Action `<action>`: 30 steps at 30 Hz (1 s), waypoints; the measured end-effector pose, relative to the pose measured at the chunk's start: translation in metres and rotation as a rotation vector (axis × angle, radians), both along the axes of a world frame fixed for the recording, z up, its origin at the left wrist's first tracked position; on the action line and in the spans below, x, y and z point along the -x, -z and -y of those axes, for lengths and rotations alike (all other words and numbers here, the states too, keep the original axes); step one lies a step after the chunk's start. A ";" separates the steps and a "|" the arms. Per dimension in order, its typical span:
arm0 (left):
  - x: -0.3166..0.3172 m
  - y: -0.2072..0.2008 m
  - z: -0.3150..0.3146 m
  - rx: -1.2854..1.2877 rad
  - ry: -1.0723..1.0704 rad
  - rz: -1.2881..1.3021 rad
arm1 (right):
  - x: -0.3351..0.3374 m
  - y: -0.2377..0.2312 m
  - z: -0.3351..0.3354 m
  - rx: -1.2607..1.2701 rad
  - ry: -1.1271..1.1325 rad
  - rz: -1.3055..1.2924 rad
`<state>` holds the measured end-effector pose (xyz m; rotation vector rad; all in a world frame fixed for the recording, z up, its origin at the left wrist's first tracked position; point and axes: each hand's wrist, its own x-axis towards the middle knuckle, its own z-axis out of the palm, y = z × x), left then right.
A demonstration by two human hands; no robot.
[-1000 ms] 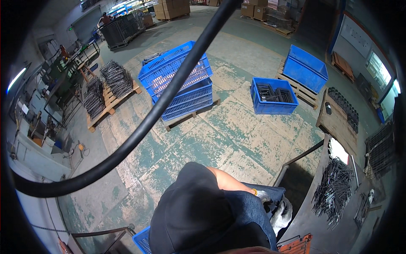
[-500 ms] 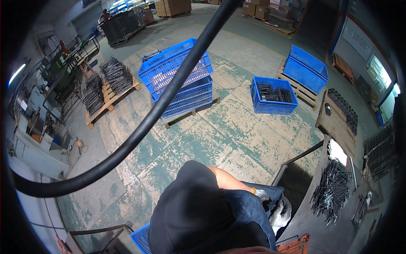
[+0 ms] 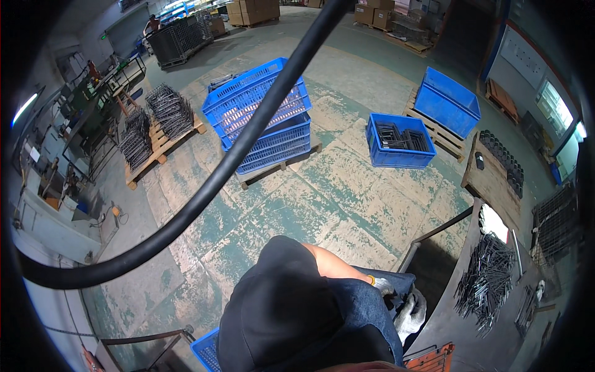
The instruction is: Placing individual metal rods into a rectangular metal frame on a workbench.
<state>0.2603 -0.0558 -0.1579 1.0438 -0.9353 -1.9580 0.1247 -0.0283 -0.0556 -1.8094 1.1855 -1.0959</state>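
Note:
Both of my hands wear pale gloves and are close together over the blue jeans, beside the grey metal table [image 3: 455, 310]. My left hand [image 3: 384, 286], with a yellow band at its wrist, has its fingers mostly hidden behind a dark shape. Nearer the table edge, my right hand [image 3: 409, 318] is closed, fingers curled around something dark and small that I cannot make out. A heap of thin black metal rods [image 3: 486, 282] lies on the table to the right of my hands. A black cap [image 3: 282, 297] hides much of the lower middle.
A blue crate of black metal parts [image 3: 401, 160] stands ahead, with another blue crate [image 3: 449, 102] on a pallet behind it. Stacked blue baskets [image 3: 276, 146] sit farther left. A thick black hose [image 3: 217, 180] crosses the view. An orange metal frame [image 3: 431, 359] is below my hands.
My right hand has shifted very slightly, its fingers still curled. Otherwise the scene looks the same, apart from a tiny shift of the view.

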 end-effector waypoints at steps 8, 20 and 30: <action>0.004 0.000 0.003 0.012 0.004 -0.009 | -0.001 -0.003 -0.001 0.032 -0.007 -0.005; 0.005 0.003 -0.007 0.012 0.003 0.005 | 0.001 0.002 -0.001 0.053 -0.019 0.028; 0.011 0.014 -0.015 -0.001 0.012 0.011 | 0.012 0.014 0.000 -0.005 0.034 0.027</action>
